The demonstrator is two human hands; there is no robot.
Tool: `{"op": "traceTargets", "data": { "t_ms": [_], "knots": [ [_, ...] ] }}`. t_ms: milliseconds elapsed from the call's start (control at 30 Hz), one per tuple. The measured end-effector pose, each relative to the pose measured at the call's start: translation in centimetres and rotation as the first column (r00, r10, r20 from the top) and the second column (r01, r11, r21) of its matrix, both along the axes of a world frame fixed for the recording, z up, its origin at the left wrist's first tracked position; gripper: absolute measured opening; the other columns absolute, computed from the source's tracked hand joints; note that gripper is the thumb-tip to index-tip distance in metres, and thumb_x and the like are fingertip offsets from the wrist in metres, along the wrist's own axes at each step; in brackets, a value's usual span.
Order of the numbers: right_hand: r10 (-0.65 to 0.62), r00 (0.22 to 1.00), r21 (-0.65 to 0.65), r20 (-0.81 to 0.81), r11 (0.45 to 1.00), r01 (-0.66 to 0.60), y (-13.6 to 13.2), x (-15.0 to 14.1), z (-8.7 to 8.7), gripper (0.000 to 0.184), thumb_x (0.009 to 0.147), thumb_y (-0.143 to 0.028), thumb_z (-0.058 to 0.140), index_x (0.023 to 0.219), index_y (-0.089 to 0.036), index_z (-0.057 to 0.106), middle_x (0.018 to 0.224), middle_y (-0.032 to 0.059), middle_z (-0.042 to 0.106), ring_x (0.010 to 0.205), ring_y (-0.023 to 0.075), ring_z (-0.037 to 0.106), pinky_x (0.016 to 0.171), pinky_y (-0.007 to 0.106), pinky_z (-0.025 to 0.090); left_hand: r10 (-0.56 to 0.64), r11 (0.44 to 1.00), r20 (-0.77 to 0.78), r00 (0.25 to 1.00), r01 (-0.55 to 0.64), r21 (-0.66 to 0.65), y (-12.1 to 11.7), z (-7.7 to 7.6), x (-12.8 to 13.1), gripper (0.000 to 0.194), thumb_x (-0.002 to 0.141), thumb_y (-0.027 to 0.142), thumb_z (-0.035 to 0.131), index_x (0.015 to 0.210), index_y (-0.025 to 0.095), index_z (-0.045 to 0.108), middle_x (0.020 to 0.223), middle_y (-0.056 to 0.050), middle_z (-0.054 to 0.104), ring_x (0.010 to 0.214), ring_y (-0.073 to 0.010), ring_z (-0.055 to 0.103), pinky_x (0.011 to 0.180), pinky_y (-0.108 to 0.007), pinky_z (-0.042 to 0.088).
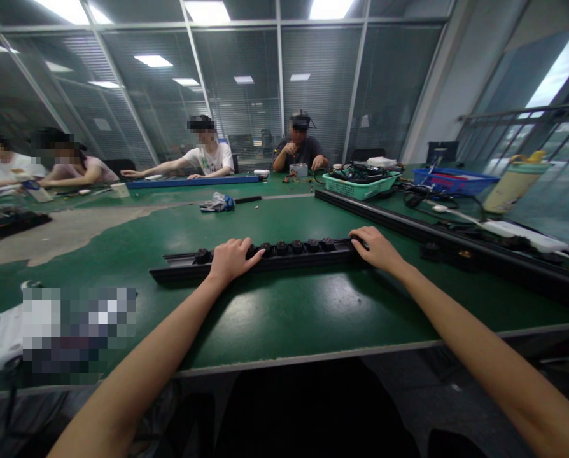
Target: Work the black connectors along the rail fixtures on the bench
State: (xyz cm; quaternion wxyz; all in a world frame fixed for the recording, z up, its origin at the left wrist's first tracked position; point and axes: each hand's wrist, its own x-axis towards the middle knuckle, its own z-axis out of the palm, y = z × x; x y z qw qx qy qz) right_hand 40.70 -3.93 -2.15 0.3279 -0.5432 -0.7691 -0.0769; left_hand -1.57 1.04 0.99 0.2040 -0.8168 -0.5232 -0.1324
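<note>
A long black channel-shaped rail lies across the green table in front of me. Several black round knob-like parts sit in a row in its groove, and one more round part sits alone toward the left end. My left hand lies over the rail left of its middle, fingers bent over the far side and thumb pointing right. What is under the palm is hidden. At the rail's right end, my right hand curls its thumb and fingers around a dark round part, mostly covered.
On the right a longer black bar runs diagonally, with a green basket of cables, a blue tray and a yellowish cup beyond. Gloves lie ahead. At left is a blurred-out item. Several people sit across the table.
</note>
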Motion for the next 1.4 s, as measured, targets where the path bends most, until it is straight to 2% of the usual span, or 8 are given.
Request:
{"op": "traceTargets", "data": {
  "t_ms": [500,733,967,1133,1400],
  "knots": [
    [-0.027,0.999,0.007,0.018,1.0,0.027,0.26,0.66,-0.23,0.03,0.098,-0.032,0.046,0.113,-0.021,0.069,0.113,0.0145,0.071,0.112,0.0327,0.06,0.101,0.05,0.05,-0.001,1.0,-0.012,1.0,0.001,0.012,-0.05,0.03,0.08,0.069,0.101,0.073,0.025,0.102,0.018,0.068,0.098,-0.017,0.074,0.093,-0.0326,0.069,0.065,-0.033,0.04],
    [-0.063,0.998,0.02,0.032,0.998,0.062,0.27,0.78,-0.36,0.028,0.096,-0.029,0.046,0.112,-0.022,0.069,0.112,0.0143,0.071,0.111,0.0329,0.061,0.098,0.049,0.051,0.0,1.0,0.0,1.0,0.0,0.0,-0.18,0.13,0.11,0.069,0.101,0.073,0.026,0.102,0.018,0.068,0.099,-0.018,0.074,0.093,-0.033,0.069,0.066,-0.034,0.04],
    [-0.15,0.987,0.036,0.051,0.988,0.149,0.06,0.31,-0.25,0.028,0.095,-0.027,0.046,0.109,-0.02,0.069,0.11,0.0161,0.07,0.108,0.0342,0.062,0.094,0.05,0.053,-0.003,1.0,-0.01,1.0,0.003,0.016,-0.01,-0.05,0.04,0.069,0.101,0.073,0.025,0.101,0.018,0.068,0.098,-0.017,0.074,0.092,-0.0322,0.069,0.065,-0.034,0.04],
    [-0.134,0.99,0.053,0.047,0.99,0.132,0.18,0.56,-0.47,0.026,0.094,-0.026,0.047,0.109,-0.022,0.068,0.11,0.0152,0.07,0.108,0.0332,0.062,0.095,0.048,0.053,0.002,1.0,-0.01,1.0,-0.002,0.013,-0.03,-0.04,0.06,0.069,0.101,0.073,0.025,0.102,0.019,0.067,0.098,-0.016,0.075,0.093,-0.0321,0.069,0.066,-0.033,0.04],
    [-0.182,0.981,0.057,0.06,0.982,0.179,0.17,0.62,-0.5,0.024,0.094,-0.026,0.047,0.106,-0.022,0.067,0.108,0.0152,0.071,0.106,0.0336,0.062,0.091,0.049,0.054,-0.004,1.0,-0.005,1.0,0.004,0.015,0.03,-0.09,0.04,0.068,0.101,0.073,0.025,0.101,0.019,0.067,0.098,-0.016,0.074,0.093,-0.0323,0.069,0.066,-0.034,0.041]
  ]
}}
